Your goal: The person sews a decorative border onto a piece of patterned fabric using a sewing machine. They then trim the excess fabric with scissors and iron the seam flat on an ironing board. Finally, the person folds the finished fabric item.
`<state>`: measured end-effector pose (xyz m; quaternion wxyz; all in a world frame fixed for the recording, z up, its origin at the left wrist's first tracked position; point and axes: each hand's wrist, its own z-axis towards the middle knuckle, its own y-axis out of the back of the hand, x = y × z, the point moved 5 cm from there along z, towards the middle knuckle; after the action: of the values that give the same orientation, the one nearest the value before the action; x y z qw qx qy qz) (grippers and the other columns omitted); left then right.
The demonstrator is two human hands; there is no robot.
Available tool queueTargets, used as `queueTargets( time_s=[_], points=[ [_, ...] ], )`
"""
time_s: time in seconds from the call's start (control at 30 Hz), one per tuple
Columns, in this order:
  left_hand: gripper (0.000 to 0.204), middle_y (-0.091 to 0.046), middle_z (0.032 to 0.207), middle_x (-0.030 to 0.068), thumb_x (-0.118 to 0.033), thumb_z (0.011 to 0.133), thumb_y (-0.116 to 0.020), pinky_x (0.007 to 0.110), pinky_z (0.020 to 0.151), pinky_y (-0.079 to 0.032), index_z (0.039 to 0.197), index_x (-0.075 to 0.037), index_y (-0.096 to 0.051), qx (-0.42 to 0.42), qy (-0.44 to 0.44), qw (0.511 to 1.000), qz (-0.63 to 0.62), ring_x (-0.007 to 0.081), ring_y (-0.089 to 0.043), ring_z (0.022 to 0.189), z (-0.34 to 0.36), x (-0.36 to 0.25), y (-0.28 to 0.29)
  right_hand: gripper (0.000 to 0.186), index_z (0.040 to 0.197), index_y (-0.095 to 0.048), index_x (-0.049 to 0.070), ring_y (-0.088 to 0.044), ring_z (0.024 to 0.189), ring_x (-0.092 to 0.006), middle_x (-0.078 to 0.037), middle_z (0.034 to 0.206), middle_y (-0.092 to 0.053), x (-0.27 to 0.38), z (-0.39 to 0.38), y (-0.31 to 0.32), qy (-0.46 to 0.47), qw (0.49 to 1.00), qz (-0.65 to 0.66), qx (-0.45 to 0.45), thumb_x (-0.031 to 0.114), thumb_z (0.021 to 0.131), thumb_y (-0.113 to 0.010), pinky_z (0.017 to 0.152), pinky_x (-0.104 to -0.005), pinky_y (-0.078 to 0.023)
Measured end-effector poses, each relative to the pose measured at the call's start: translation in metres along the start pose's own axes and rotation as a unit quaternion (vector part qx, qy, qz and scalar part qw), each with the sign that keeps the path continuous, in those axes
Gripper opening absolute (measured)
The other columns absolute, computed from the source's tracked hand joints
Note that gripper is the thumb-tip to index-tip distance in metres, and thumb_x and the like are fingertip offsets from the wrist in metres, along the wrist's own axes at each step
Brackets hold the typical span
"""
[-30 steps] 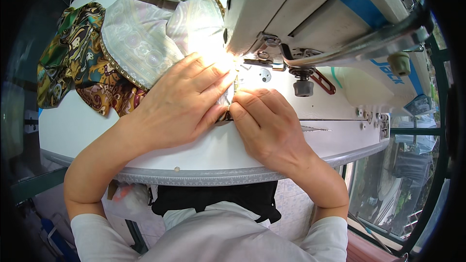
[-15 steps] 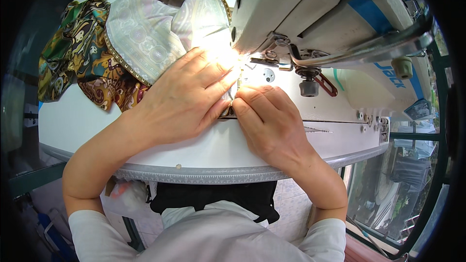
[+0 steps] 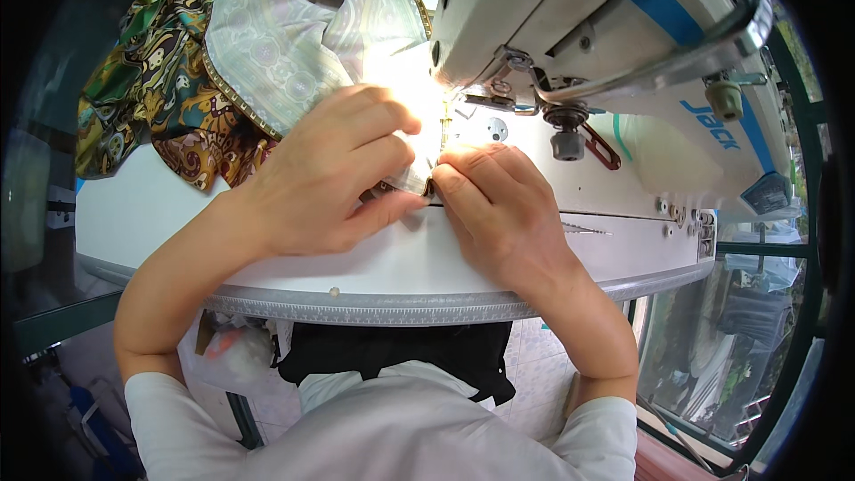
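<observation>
though crosswise overall, fabric (image 3: 294, 49) with right edge (image 3: 444, 132) front-to-back

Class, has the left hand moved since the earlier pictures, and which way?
Yes: judged against the round metal disc on the sewing machine bed, the fingers of the left hand have drawn back leftward and curled.

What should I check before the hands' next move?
1. Right hand gripping the cloth by its near corner: ok.
2. Left hand pressed flat: not ok, fingers curled, thumb spread apart.
3. Cloth edge position at the sewing machine: cannot tell, glare.
4. Pointed metal tool clear of the cloth: ok, on the table beyond the right hand.
5. Cloth spread smooth: not ok, bunched in folds.
</observation>
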<state>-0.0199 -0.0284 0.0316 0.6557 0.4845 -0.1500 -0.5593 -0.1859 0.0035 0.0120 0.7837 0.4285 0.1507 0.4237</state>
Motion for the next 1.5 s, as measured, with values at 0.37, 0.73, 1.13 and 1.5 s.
queueTargets(
  time_s=[0.37, 0.73, 1.13, 1.5],
  points=[
    [0.018, -0.056, 0.078, 0.0089, -0.001, 0.079, -0.073, 0.044, 0.077, -0.048, 0.088, -0.002, -0.057, -0.003, -0.006, 1.000, -0.004, 0.0304, -0.056, 0.071, -0.007, -0.037, -0.002, 0.023, 0.097, -0.064, 0.001, -0.063, 0.092, -0.0247, -0.008, 0.100, -0.064, -0.001, -0.002, 0.000, -0.005, 1.000, 0.005, -0.023, 0.005, 0.074, -0.064, 0.079, -0.0363, -0.052],
    [0.023, -0.057, 0.076, 0.0091, -0.004, 0.078, -0.078, 0.041, 0.061, -0.042, 0.090, -0.005, -0.058, -0.024, 0.042, 0.997, -0.056, 0.0304, -0.053, 0.067, -0.009, -0.035, -0.010, 0.022, 0.095, -0.067, 0.007, -0.059, 0.071, -0.0196, -0.002, 0.081, -0.059, -0.007, -0.009, 0.021, -0.069, 0.994, -0.045, -0.069, 0.003, 0.074, -0.073, 0.056, -0.0329, -0.047],
    [0.017, -0.059, 0.091, 0.0146, 0.000, 0.078, -0.068, 0.043, 0.072, -0.047, 0.093, 0.002, -0.060, -0.013, -0.081, 0.997, 0.001, 0.0336, -0.057, 0.081, 0.016, -0.026, -0.002, 0.020, 0.087, -0.066, 0.003, -0.068, 0.090, -0.0192, -0.005, 0.092, -0.066, 0.011, -0.009, 0.012, 0.041, 0.998, -0.035, -0.042, 0.008, 0.068, -0.069, 0.066, -0.0302, -0.056],
    [0.034, -0.059, 0.105, 0.0160, -0.008, 0.084, -0.068, 0.043, 0.086, -0.048, 0.114, 0.007, -0.063, 0.005, -0.036, 0.996, 0.077, 0.0346, -0.057, 0.093, 0.009, -0.002, -0.019, 0.020, 0.088, -0.066, 0.000, -0.069, 0.085, -0.0233, -0.008, 0.091, -0.067, 0.011, -0.010, 0.008, 0.022, 0.999, 0.002, -0.035, 0.001, 0.069, -0.071, 0.071, -0.0330, -0.057]
  ],
)
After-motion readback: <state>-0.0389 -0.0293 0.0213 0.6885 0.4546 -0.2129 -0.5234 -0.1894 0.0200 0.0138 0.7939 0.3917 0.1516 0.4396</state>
